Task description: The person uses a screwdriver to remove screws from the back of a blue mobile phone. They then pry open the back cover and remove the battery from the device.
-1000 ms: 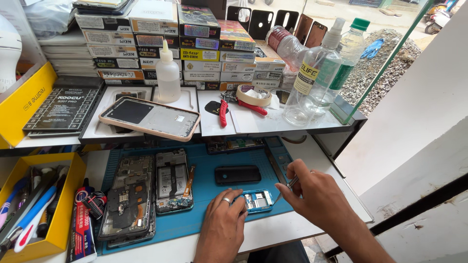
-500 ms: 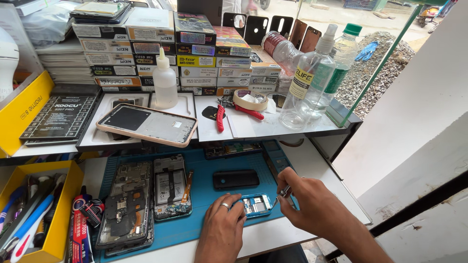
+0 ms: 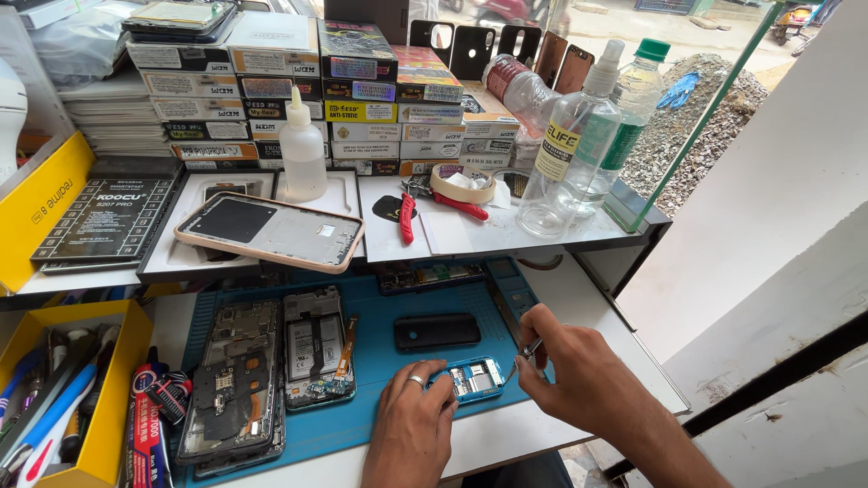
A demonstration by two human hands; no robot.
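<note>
My left hand [image 3: 411,425], a ring on one finger, steadies a small opened blue phone body [image 3: 474,379] at the front of the blue work mat [image 3: 371,357]. My right hand [image 3: 561,366] pinches metal tweezers [image 3: 523,357], their tip pointing down right beside the phone body's right edge. A small black phone part [image 3: 437,331] lies just behind it on the mat. Two opened smartphones, one dark [image 3: 233,384] and one with its battery showing [image 3: 317,345], lie to the left on the mat.
A raised white shelf [image 3: 452,235] carries a pink-rimmed phone frame [image 3: 269,232], red-handled pliers [image 3: 407,215], a tape roll [image 3: 462,183], a white squeeze bottle [image 3: 302,154], clear bottles [image 3: 570,149] and stacked boxes [image 3: 298,90]. A yellow tool box [image 3: 99,398] stands at left.
The view has shifted slightly. Both hands stay on the small blue phone body, the right hand's tweezers still at its right edge.
</note>
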